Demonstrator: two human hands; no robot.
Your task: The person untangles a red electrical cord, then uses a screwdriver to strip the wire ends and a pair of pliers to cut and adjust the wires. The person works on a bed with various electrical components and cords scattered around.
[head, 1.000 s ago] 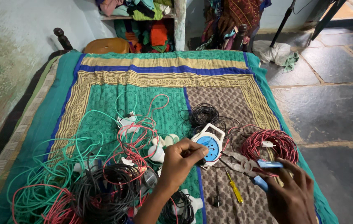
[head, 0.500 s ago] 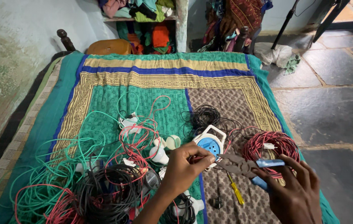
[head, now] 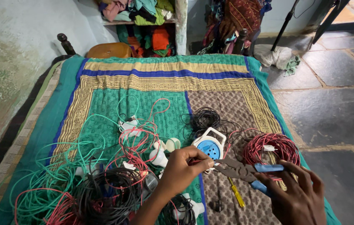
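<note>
Right hand grip closed on the blue handles of the pliers, jaws pointing left, just below the blue-and-white socket box on the bed cover. Left hand pinches a thin red wire at the plier tips, touching the box's lower edge. Red wire coil right of box, yellow screwdriver below it, green wire tangle far left.

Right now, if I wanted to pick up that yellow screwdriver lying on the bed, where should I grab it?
Probably by the yellow handle of the screwdriver, coming straight down from above. It lies flat on the blanket, handle towards the person, in a bare patch between the two hands. The handle is the thickest part; the thin shaft runs up under the pliers.
</note>
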